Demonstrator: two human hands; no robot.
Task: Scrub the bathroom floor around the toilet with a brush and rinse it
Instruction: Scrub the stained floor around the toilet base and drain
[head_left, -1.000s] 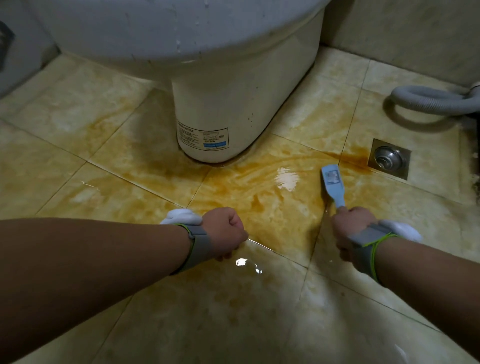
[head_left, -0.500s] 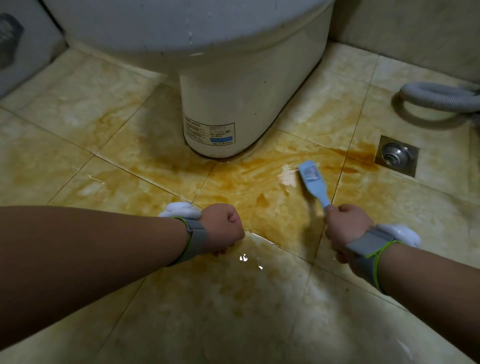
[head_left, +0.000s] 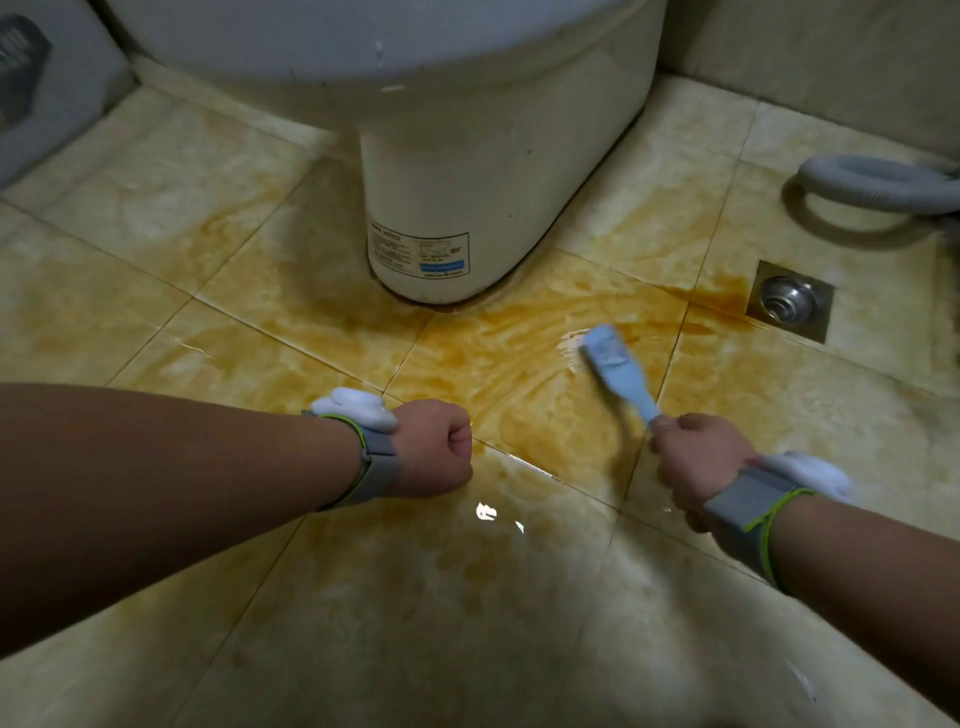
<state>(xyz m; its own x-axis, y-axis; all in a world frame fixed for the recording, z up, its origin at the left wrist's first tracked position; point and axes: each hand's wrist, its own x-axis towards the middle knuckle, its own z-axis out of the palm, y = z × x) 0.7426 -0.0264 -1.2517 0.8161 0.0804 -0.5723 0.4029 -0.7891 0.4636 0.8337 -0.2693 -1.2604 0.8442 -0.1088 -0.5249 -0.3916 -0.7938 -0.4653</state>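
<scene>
Head view: right hand (head_left: 696, 462) has its fingers (head_left: 675, 423) wrapped tight round the handle end of the pale blue brush (head_left: 618, 371), whose head sits on the wet orange-stained floor (head_left: 519, 364) just ahead of the fingers, near the toilet (head_left: 467, 208) base. Left hand (head_left: 434, 449) is a closed fist, holding nothing visible. The brush looks light, stiff plastic, likely slick when wet; best gripped low on the handle. The drain (head_left: 789, 301) lies beyond the right-hand fingers, to their right.
</scene>
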